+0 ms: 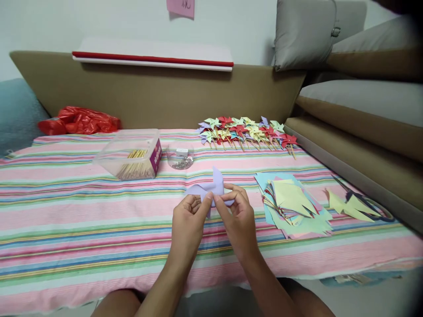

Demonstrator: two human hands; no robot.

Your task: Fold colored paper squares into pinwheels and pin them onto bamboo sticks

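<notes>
A lilac paper pinwheel (217, 181) is held up between my two hands, its points folded in toward the middle. My left hand (191, 213) pinches it at the centre, thumb on top and fingers curled beneath. From the other side, my right hand (236, 213) grips it with thumb and forefinger near the same spot. Whether a pin sits at its centre is hidden by my thumbs. Just beyond the hands stands a round clear container (180, 159) with small metal pins inside. Left of that is a clear plastic box (112, 152) of wooden sticks.
Finished pinwheels on sticks (244, 130) lie at the back right. Stacked cut paper sheets (292, 200) are right of my hands, beside scissors (366, 204) partly under a yellow cut sheet (352, 206). A red plastic bag (82, 121) rests back left. Grey cushions (366, 94) border the right.
</notes>
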